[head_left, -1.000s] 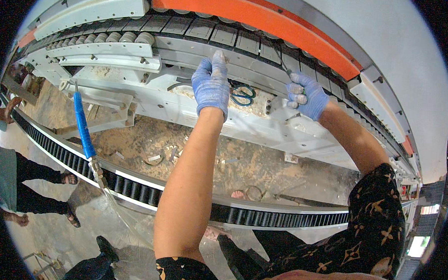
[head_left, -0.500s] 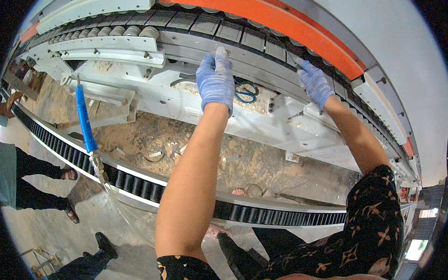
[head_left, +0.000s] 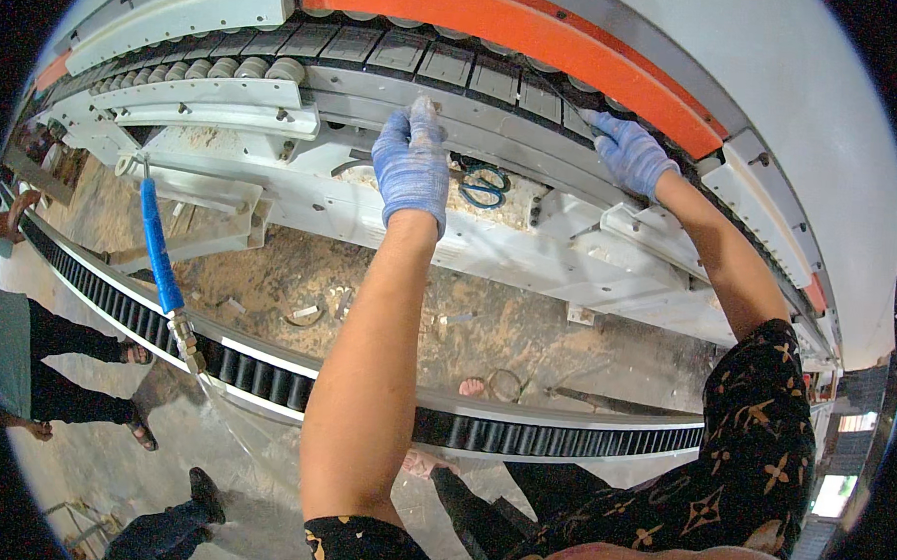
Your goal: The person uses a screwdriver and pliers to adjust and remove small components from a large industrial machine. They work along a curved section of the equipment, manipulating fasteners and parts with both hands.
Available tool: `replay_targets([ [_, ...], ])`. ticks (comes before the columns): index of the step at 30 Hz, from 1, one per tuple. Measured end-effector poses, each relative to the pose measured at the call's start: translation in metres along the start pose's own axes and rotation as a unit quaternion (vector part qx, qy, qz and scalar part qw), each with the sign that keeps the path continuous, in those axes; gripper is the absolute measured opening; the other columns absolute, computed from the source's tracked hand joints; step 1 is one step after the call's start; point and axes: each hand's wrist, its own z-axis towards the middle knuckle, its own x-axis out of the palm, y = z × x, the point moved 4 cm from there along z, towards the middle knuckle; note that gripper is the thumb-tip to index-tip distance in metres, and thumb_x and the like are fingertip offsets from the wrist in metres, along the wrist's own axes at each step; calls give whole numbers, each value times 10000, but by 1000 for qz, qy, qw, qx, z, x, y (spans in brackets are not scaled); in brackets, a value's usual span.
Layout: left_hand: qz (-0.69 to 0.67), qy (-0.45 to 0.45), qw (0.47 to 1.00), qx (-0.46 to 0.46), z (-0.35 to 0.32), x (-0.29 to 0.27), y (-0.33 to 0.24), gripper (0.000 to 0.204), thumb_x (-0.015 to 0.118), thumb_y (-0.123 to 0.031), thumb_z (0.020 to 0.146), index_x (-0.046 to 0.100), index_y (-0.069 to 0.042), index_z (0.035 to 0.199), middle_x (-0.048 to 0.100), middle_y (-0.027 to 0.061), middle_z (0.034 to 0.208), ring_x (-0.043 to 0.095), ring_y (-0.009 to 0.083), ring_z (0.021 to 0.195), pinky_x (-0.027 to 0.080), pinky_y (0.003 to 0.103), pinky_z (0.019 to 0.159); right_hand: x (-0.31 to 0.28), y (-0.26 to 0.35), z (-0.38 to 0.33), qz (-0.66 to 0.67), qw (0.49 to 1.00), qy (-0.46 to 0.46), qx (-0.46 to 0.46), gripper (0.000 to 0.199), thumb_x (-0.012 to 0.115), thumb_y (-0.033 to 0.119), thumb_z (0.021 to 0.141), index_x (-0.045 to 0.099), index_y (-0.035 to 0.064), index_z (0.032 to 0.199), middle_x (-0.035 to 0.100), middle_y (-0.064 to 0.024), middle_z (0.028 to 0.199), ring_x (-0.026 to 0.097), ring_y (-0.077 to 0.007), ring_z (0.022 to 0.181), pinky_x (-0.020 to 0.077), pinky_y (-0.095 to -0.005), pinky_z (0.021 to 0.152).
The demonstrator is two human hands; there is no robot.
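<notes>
A slatted chain track (head_left: 467,76) curves along the upper side of a white machine frame (head_left: 302,199), where a worker in blue knit gloves leans in with both arms. The right hand (head_left: 629,153) reaches over the track's near edge, fingertips among the slats; from here I cannot tell whether it grips anything. The left hand (head_left: 411,168) is half-curled at the grey metal rail (head_left: 495,127) just below, thumb and forefinger raised together; whether something is pinched there, I cannot tell.

An orange guard (head_left: 540,29) hems in the track's far edge, leaving a narrow strip for fingers. Grey rollers (head_left: 226,68) line the near edge farther left. Blue-looped scissors (head_left: 485,189) lie on a dusty ledge beside the left hand. A blue tube (head_left: 158,242) with metal fittings stands well left. Behind the frame's lower edge, littered floor (head_left: 565,355) opens toward a curved black roller conveyor (head_left: 562,437), and bystanders' legs (head_left: 76,334) show beyond.
</notes>
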Motion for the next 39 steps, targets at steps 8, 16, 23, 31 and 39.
replay_targets([
  [8, 19, -16, 1000, 8, 1, -7, -4, 313, 528, -305, 900, 598, -1, 882, 568, 42, 733, 463, 110, 645, 403, 259, 618, -17, 23, -17, -180, 977, 60, 97, 425, 444, 208, 854, 454, 219, 1279, 624, -199, 849, 616, -333, 775, 484, -438, 706],
  [16, 19, -16, 999, 36, 4, -6, 3, 309, 523, -304, 906, 601, -7, 873, 550, 18, 711, 437, 95, 635, 397, 248, 616, -16, 2, -46, -214, 969, 52, 114, 426, 431, 222, 862, 437, 237, 1288, 626, -183, 881, 612, -348, 786, 478, -452, 726],
  [23, 27, -17, 999, 30, 2, -3, -1, 301, 535, -294, 903, 600, -3, 861, 544, 19, 706, 447, 92, 640, 407, 245, 607, -12, -6, -41, -23, 994, -96, -43, 408, 451, 207, 855, 467, 162, 1260, 539, -201, 1158, 544, -341, 1026, 427, -395, 887],
  [31, 53, -8, 998, 36, -3, 0, -7, 330, 531, -317, 902, 591, 1, 837, 548, 41, 692, 451, 112, 627, 402, 263, 593, 21, -19, -9, 37, 995, -92, -32, 397, 477, 188, 868, 466, 142, 1262, 543, -203, 1157, 539, -344, 1026, 419, -382, 897],
  [39, 37, -10, 999, 24, 0, -5, -6, 324, 534, -309, 901, 580, 3, 826, 542, 33, 694, 445, 108, 631, 398, 259, 597, 1, 6, -7, -62, 997, -26, 43, 418, 451, 202, 855, 462, 188, 1273, 584, -194, 1079, 574, -362, 934, 452, -415, 835],
])
